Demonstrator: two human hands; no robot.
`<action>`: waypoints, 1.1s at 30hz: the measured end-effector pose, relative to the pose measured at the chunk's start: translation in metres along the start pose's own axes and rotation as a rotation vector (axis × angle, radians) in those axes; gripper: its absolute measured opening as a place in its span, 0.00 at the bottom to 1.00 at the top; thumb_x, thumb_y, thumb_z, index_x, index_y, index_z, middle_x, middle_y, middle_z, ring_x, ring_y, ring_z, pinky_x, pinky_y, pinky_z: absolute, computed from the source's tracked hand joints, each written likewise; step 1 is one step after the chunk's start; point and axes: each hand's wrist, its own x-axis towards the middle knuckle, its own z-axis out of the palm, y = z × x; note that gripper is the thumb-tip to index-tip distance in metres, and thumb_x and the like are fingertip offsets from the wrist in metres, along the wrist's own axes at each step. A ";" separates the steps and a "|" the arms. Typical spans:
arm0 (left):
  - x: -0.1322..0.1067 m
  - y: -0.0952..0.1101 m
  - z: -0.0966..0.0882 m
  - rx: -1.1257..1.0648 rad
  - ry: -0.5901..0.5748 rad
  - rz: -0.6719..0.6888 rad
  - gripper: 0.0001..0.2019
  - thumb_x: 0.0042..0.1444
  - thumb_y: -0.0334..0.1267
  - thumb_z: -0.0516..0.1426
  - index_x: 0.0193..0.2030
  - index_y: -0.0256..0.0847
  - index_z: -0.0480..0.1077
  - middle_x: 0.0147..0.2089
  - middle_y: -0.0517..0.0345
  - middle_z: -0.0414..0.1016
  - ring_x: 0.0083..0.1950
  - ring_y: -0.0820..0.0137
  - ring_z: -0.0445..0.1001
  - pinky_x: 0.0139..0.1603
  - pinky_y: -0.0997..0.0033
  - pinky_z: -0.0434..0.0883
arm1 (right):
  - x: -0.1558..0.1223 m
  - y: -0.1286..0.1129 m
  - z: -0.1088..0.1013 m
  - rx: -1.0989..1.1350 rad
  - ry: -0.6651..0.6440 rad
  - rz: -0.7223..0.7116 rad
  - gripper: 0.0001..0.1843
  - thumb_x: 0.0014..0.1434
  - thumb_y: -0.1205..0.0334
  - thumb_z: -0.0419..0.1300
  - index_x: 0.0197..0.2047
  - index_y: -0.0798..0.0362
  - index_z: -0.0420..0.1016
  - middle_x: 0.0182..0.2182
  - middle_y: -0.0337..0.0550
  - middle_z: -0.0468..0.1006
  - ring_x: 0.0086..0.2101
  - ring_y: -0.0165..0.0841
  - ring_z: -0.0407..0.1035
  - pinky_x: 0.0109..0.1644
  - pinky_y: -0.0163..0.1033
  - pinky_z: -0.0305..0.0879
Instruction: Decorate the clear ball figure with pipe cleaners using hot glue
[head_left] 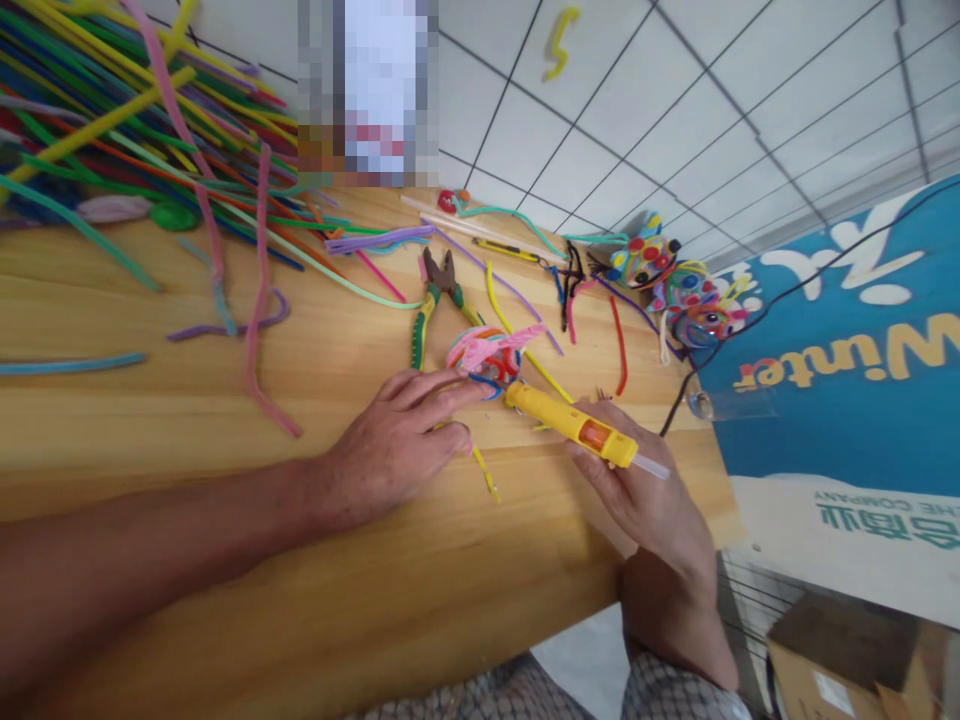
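Observation:
My right hand (637, 485) is wrapped round a yellow hot glue gun (559, 415), with a clear glue stick (651, 466) poking out of its back end. The gun's front end points left, close against a small round craft piece (487, 352) wound from coloured pipe cleaners with a pink strip on top. Fingers of my left hand (416, 420) press on the near left side of this piece and steady it on the table. A yellow pipe cleaner (485, 474) lies just beside my left fingertips. Pliers (439, 300) with green and yellow handles rest behind the piece.
Many pipe cleaners (150, 130) are heaped at the back left of the wooden table (360, 590). A yellow craft knife (506, 248) lies at the back. Finished-looking coloured craft figures (645, 255) stand at the right rear, near a black cable (675, 400) and a blue printed board (840, 400).

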 end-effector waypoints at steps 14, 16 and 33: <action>0.003 -0.002 -0.008 0.022 0.092 0.049 0.14 0.78 0.32 0.56 0.44 0.44 0.83 0.65 0.49 0.86 0.70 0.54 0.78 0.65 0.51 0.74 | -0.037 0.073 -0.031 0.228 0.284 0.665 0.12 0.68 0.49 0.69 0.44 0.48 0.87 0.44 0.46 0.90 0.44 0.46 0.84 0.50 0.50 0.82; 0.004 -0.002 -0.009 -0.001 0.111 0.044 0.13 0.78 0.31 0.57 0.44 0.44 0.82 0.65 0.51 0.86 0.69 0.55 0.79 0.64 0.51 0.74 | -0.046 0.106 -0.029 0.183 0.326 0.823 0.15 0.64 0.49 0.68 0.45 0.50 0.86 0.41 0.47 0.89 0.40 0.44 0.81 0.46 0.48 0.79; 0.007 -0.009 -0.009 -0.115 0.197 -0.074 0.04 0.77 0.36 0.63 0.48 0.46 0.80 0.45 0.58 0.87 0.47 0.64 0.85 0.50 0.60 0.75 | -0.103 0.135 -0.001 -0.245 0.579 1.135 0.24 0.53 0.39 0.71 0.39 0.49 0.75 0.39 0.50 0.82 0.41 0.45 0.73 0.57 0.60 0.73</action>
